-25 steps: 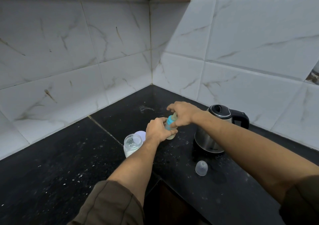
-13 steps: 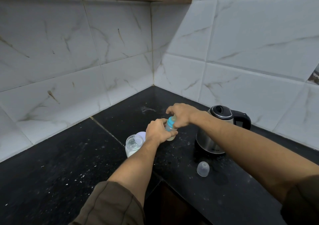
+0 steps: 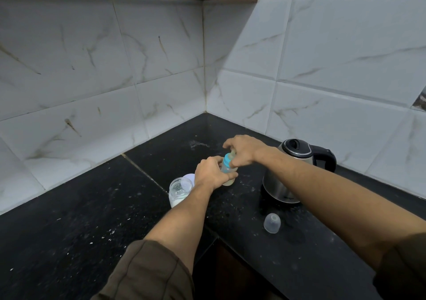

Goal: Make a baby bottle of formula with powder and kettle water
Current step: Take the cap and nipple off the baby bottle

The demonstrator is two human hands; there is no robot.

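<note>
A small baby bottle with a blue collar stands on the black counter near the corner. My left hand grips its clear body from the left. My right hand is curled over the top, fingers round the collar and teat. A glass jar of white powder stands open just left of my left wrist, with its white lid behind it. The steel kettle with a black lid and handle stands to the right. The bottle's clear cap lies on the counter in front of the kettle.
Marble-tiled walls meet in a corner behind the bottle. Wooden cabinets hang above. The counter's front edge forms an inner corner below my arms, with a dark gap under it. White specks are scattered over the counter.
Both hands stay on the bottle; my right hand has shifted slightly round its top. The bottle stays where it was.
</note>
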